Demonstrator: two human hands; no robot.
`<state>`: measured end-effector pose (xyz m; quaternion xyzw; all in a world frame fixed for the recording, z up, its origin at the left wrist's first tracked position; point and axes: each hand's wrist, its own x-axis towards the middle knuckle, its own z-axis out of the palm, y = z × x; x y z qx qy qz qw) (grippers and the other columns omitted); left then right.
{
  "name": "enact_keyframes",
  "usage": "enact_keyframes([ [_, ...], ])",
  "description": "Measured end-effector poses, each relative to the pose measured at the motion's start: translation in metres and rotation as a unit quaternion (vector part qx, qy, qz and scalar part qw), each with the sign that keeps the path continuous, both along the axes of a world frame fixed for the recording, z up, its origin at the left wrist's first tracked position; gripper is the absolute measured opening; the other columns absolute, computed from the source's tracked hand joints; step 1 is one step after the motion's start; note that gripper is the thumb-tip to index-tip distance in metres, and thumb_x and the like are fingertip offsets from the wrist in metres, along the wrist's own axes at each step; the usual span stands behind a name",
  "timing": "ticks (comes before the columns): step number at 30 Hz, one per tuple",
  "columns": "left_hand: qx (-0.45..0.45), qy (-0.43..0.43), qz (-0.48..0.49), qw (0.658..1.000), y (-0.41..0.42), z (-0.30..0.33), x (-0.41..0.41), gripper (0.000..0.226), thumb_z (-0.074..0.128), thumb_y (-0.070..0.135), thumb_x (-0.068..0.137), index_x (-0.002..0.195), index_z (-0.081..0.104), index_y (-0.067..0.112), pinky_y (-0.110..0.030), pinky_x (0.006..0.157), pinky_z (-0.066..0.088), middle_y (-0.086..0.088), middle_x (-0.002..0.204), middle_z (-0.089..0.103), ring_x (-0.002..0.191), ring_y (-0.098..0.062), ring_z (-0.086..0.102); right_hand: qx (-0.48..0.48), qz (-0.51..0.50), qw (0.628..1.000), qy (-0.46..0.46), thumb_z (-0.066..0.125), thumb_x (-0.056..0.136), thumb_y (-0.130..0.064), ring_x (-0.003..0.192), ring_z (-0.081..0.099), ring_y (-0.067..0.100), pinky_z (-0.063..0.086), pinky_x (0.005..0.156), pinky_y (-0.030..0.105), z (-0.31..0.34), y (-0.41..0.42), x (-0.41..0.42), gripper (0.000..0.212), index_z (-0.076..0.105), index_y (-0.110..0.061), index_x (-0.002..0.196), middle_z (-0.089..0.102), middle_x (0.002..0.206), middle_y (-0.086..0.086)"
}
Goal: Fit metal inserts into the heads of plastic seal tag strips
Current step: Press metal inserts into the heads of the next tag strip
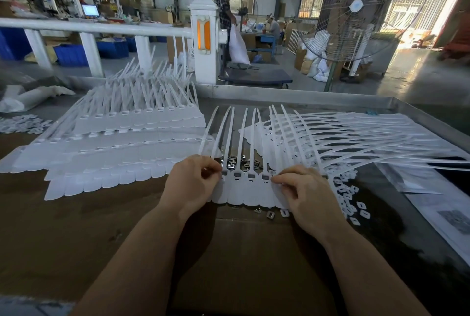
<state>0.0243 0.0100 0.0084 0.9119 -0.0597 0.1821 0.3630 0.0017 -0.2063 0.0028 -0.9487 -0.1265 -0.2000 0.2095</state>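
From the head camera, a joined strip of seal tags lies flat on the brown cardboard, tails pointing away, so its heads face up between the hands. The left hand pinches the strip's left end with curled fingers — steadying it, probably. The right hand curls at the right-end head; whether it pinches an insert I cannot tell. Loose metal inserts lie just behind the heads — within easy reach. Stacked strips wait to the left.
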Motion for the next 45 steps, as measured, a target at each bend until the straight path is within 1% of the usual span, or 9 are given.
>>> enact_keyframes([
  [4,0.035,0.008,-0.017,0.999,-0.002,0.0,-0.001,0.015,0.069,0.019,0.083,0.097,0.072,0.017,0.0,0.066,0.035,0.011,0.093,0.054,0.079,-0.002,0.05,0.002,0.0,1.0,-0.003,0.051,0.093,-0.015,0.103,0.045,0.007,0.034,0.097,0.027,0.0,0.0,0.0,0.025,0.067,-0.022,0.111,0.059,0.109,-0.009],
  [10,0.024,0.01,-0.015,1.0,0.0,-0.001,0.0,0.007,0.069,0.017,0.083,0.089,0.067,0.02,0.006,0.065,0.034,0.018,0.08,0.049,0.07,0.006,0.047,0.0,0.001,1.0,-0.003,0.05,0.093,-0.015,0.103,0.044,0.006,0.033,0.098,0.026,-0.001,0.001,0.0,0.025,0.066,-0.022,0.111,0.059,0.109,-0.01],
  [14,-0.026,0.005,0.001,1.0,0.001,0.0,0.001,0.011,0.067,0.013,0.084,0.081,0.063,0.023,0.003,0.061,0.036,0.016,0.074,0.058,0.068,0.005,0.051,-0.001,0.001,1.0,-0.001,0.05,0.093,-0.016,0.103,0.044,0.006,0.033,0.098,0.026,0.0,0.001,0.001,0.025,0.066,-0.022,0.111,0.059,0.109,-0.01],
  [19,-0.092,-0.016,0.062,0.994,0.006,0.001,0.003,0.007,0.062,0.014,0.088,0.089,0.065,0.02,0.002,0.061,0.037,0.016,0.076,0.059,0.069,0.005,0.052,0.005,0.0,1.0,-0.003,0.052,0.092,-0.015,0.101,0.044,0.005,0.033,0.097,0.025,0.0,0.001,-0.001,0.025,0.067,-0.022,0.11,0.059,0.107,-0.011],
  [21,-0.083,-0.013,0.068,0.994,0.007,0.0,0.005,0.007,0.06,0.015,0.09,0.093,0.066,0.018,-0.003,0.062,0.04,0.008,0.082,0.061,0.073,-0.001,0.053,0.004,0.0,1.0,-0.003,0.052,0.092,-0.014,0.101,0.044,0.005,0.032,0.098,0.025,0.0,0.001,-0.001,0.025,0.067,-0.022,0.11,0.059,0.107,-0.011],
  [26,-0.033,0.01,0.076,0.997,0.009,-0.003,0.012,0.014,0.06,0.017,0.089,0.1,0.069,0.011,-0.036,0.093,0.044,-0.002,0.1,0.055,0.102,-0.023,0.049,0.005,0.0,1.0,0.0,0.052,0.092,-0.015,0.103,0.045,0.006,0.033,0.099,0.027,0.001,0.002,-0.002,0.024,0.067,-0.022,0.11,0.059,0.108,-0.01],
  [30,0.0,0.007,0.083,0.997,0.008,-0.006,0.014,0.016,0.061,0.018,0.089,0.1,0.07,0.011,-0.032,0.092,0.036,0.0,0.1,0.047,0.105,-0.022,0.042,0.006,-0.001,1.0,0.001,0.052,0.092,-0.015,0.103,0.045,0.007,0.032,0.1,0.026,0.001,0.001,-0.003,0.024,0.067,-0.022,0.11,0.059,0.108,-0.01],
  [37,0.016,0.02,0.097,0.995,0.006,-0.007,0.013,0.012,0.062,0.022,0.089,0.098,0.069,0.019,-0.041,0.096,0.041,0.003,0.101,0.045,0.106,-0.022,0.041,0.002,-0.003,1.0,0.002,0.051,0.092,-0.014,0.105,0.045,0.007,0.03,0.099,0.024,0.0,0.002,-0.002,0.025,0.067,-0.022,0.11,0.059,0.109,-0.009],
  [45,0.034,0.039,0.095,0.994,0.006,-0.006,0.014,0.014,0.057,0.025,0.092,0.1,0.068,0.022,-0.04,0.096,0.039,0.005,0.099,0.04,0.107,-0.021,0.039,0.002,-0.003,1.0,0.002,0.051,0.093,-0.014,0.105,0.044,0.006,0.028,0.103,0.025,0.001,0.001,-0.002,0.025,0.067,-0.022,0.11,0.058,0.109,-0.009],
])
